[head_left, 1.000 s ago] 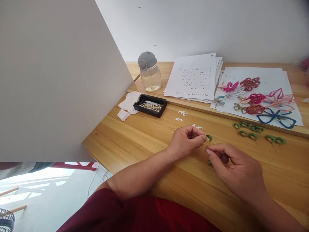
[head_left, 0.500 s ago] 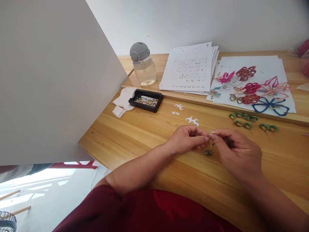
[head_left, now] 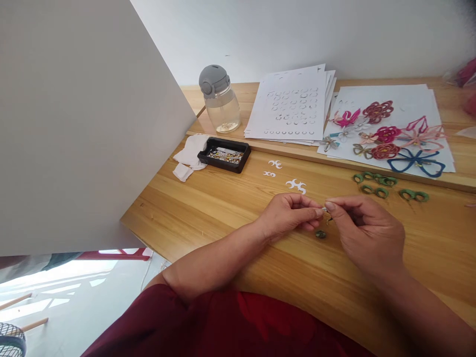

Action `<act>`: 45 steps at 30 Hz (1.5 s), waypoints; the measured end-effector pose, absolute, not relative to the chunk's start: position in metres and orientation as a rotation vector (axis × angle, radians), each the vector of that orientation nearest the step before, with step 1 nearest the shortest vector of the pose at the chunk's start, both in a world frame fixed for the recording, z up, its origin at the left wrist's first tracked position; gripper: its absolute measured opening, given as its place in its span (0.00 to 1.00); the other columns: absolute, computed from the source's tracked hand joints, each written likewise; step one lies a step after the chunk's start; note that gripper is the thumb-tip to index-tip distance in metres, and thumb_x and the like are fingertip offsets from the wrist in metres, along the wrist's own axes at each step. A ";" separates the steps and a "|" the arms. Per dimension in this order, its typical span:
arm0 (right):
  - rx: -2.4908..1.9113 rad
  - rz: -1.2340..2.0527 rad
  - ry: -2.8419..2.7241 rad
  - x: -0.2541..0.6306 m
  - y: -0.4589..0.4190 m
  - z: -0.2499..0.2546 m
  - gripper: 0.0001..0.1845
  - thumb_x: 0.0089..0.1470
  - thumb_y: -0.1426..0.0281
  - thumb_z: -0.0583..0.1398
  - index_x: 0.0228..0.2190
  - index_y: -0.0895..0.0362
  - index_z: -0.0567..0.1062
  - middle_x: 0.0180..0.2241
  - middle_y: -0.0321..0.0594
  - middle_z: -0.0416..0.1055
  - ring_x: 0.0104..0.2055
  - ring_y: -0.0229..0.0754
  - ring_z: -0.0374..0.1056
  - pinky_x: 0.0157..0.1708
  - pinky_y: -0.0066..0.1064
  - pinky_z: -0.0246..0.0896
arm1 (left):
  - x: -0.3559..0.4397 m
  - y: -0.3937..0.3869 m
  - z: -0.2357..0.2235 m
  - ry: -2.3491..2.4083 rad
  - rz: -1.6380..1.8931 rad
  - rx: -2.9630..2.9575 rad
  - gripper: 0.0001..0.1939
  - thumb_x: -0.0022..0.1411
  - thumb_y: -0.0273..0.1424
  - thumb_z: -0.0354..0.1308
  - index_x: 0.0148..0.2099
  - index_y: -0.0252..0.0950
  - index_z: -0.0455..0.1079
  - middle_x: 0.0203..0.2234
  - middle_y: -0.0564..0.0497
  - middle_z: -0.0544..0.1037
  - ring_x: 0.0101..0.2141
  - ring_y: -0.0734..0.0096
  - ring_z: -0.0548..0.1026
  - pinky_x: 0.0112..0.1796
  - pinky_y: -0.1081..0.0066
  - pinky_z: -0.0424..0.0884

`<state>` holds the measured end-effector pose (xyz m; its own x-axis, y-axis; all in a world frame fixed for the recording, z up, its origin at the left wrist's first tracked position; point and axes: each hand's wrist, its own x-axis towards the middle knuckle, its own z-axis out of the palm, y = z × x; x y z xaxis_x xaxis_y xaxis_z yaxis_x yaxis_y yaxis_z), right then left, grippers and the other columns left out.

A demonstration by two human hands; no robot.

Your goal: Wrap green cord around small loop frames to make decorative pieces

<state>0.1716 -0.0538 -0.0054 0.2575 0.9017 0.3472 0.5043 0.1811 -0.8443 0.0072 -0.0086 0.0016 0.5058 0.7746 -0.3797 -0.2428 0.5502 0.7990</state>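
My left hand (head_left: pixel 295 213) pinches with thumb and forefinger at one end of a small white piece (head_left: pixel 324 209), which looks like paper. Just right of it, my right hand (head_left: pixel 366 233) is closed in a pinch at the other end. A thin dark strand (head_left: pixel 329 220) hangs below the right fingertips; its upper part is hidden. On the tabletop under the fingers lies a small dark green coil (head_left: pixel 320 234). White paper crescents (head_left: pixel 296 186) lie beyond the left hand, and several green looped pieces (head_left: pixel 375 192) lie beyond the right.
A black tray (head_left: pixel 243 161) of beads and pins sits at left beside crumpled white tissue (head_left: pixel 191 152). Behind stand a grey-lidded bottle (head_left: pixel 223 109) and paper sheets with cut-outs (head_left: pixel 256 116). Colourful wire-like flowers (head_left: pixel 388 134) rest on white paper. A grey panel (head_left: pixel 74 124) borders the left side.
My right fingertips have drawn slightly to the right, away from the left ones. The white piece and the dark strand show more clearly between and below them.
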 end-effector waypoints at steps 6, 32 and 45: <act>-1.458 0.505 -1.383 0.171 -0.053 -0.007 0.04 0.59 0.64 0.68 0.33 0.50 0.82 0.28 0.33 0.79 0.26 0.35 0.69 0.24 0.27 0.62 | 0.008 -0.009 0.002 0.846 0.709 0.795 0.31 0.37 0.48 0.81 0.34 0.29 0.74 0.23 0.53 0.77 0.24 0.80 0.73 0.27 0.75 0.70; -1.414 0.830 -1.250 0.171 -0.048 0.001 0.06 0.55 0.63 0.69 0.31 0.50 0.82 0.20 0.32 0.72 0.19 0.34 0.61 0.19 0.28 0.57 | 0.006 -0.008 0.001 0.875 0.710 0.900 0.25 0.44 0.45 0.78 0.32 0.31 0.74 0.21 0.54 0.76 0.22 0.81 0.71 0.27 0.76 0.67; -1.383 1.029 -1.137 0.179 -0.037 -0.003 0.19 0.47 0.51 0.73 0.28 0.53 0.81 0.16 0.32 0.69 0.16 0.35 0.61 0.16 0.27 0.57 | 0.004 -0.006 0.006 0.836 0.766 0.846 0.27 0.43 0.47 0.78 0.34 0.31 0.74 0.24 0.53 0.77 0.23 0.81 0.72 0.29 0.75 0.68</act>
<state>0.1785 -0.0372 -0.0029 0.1869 0.9824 -0.0072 0.1048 -0.0272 -0.9941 0.0035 -0.0060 0.0060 0.4574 0.8333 -0.3105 -0.2363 0.4505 0.8609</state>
